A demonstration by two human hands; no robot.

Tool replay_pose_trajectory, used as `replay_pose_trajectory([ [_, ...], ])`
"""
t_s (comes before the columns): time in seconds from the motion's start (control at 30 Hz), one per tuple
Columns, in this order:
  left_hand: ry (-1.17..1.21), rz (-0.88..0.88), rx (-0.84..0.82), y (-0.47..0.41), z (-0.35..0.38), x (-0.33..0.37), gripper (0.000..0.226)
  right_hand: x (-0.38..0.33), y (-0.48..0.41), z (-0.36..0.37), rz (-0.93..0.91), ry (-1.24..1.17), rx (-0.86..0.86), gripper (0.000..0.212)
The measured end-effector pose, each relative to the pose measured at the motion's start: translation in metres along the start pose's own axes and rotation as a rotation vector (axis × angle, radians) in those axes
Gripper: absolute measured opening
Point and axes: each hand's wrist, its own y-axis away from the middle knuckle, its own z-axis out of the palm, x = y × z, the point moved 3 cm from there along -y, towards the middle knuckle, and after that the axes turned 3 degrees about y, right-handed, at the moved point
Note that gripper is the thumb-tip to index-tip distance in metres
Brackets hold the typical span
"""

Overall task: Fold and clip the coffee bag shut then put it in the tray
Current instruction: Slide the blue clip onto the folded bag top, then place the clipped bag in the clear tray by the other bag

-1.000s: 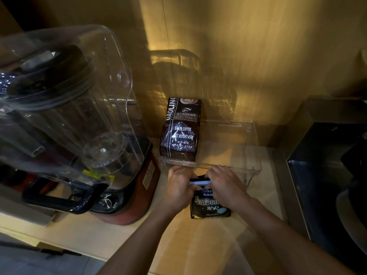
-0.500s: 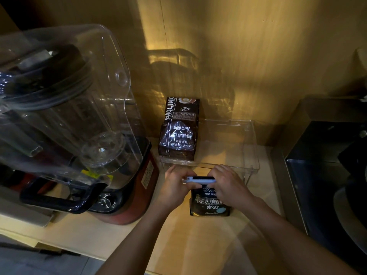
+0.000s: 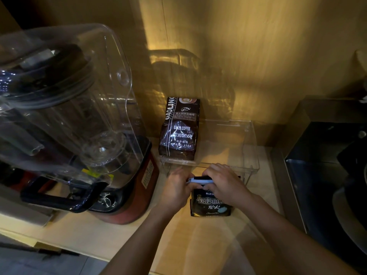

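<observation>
A small black coffee bag (image 3: 211,206) with white lettering stands on the wooden counter just in front of a clear plastic tray (image 3: 252,147). A pale blue clip (image 3: 200,181) lies along the bag's folded top edge. My left hand (image 3: 175,190) grips the clip's left end and the bag's left side. My right hand (image 3: 225,184) covers the right part of the clip and the top of the bag. A bigger dark coffee bag (image 3: 179,129) stands upright in the tray's left part.
A large blender (image 3: 65,120) with a clear jug and red base fills the left of the counter, close to my left hand. A dark steel machine (image 3: 325,155) stands at the right. The wooden wall lies directly behind the tray.
The clip has slid further onto the bag's top. My right hand has shifted left over the clip, and the bag stays in the same spot.
</observation>
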Motion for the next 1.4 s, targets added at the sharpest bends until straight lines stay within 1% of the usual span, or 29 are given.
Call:
replay_pose_trajectory([
  [0.1,0.001,0.021,0.010,0.000,0.001,0.002,0.022,-0.007,-0.005,0.002,0.009,0.020,0.016,0.021],
  [0.2,0.030,0.019,0.030,0.000,0.000,0.001,0.025,-0.011,-0.009,0.006,0.005,0.109,-0.010,0.021],
  [0.3,0.068,0.011,0.089,0.004,0.003,0.002,0.030,-0.012,-0.009,0.010,-0.002,0.150,-0.028,0.020],
  [0.4,0.087,0.021,0.145,0.006,0.007,0.002,0.026,-0.012,-0.009,0.012,-0.021,0.179,-0.015,0.020],
  [0.53,0.104,0.025,0.130,0.005,0.009,-0.007,0.023,-0.009,-0.010,0.014,-0.053,0.203,0.009,0.021],
  [0.67,0.156,0.009,0.115,0.005,0.006,-0.013,0.019,-0.002,-0.009,0.009,-0.094,0.125,0.006,0.019],
  [0.73,0.205,-0.067,0.093,0.006,0.006,-0.020,0.018,0.004,-0.005,0.003,-0.062,0.081,0.001,0.023],
  [0.87,0.407,-0.242,0.015,0.011,0.010,-0.034,0.017,0.026,0.006,-0.007,0.134,-0.050,-0.031,0.026],
  [1.0,0.713,-0.426,0.044,0.019,0.019,-0.038,0.036,0.033,0.014,-0.010,0.203,-0.132,-0.058,0.025],
  [1.07,0.792,-0.490,0.063,0.024,0.026,-0.039,0.036,0.033,0.017,-0.007,0.236,-0.174,0.005,0.029],
  [1.1,0.799,-0.505,0.070,0.026,0.029,-0.040,0.034,0.033,0.021,-0.004,0.262,-0.204,0.070,0.032],
  [1.2,0.842,-0.492,0.087,0.028,0.037,-0.041,0.028,0.033,0.038,0.009,0.369,-0.300,0.298,0.040],
  [1.3,0.871,-0.473,0.078,0.030,0.042,-0.042,0.014,0.032,0.053,0.022,0.494,-0.474,0.464,0.043],
  [1.33,0.857,-0.467,0.077,0.031,0.043,-0.043,0.010,0.032,0.056,0.025,0.542,-0.548,0.499,0.043],
  [1.4,0.825,-0.460,0.090,0.031,0.045,-0.045,0.011,0.033,0.057,0.031,0.633,-0.696,0.513,0.041],
])
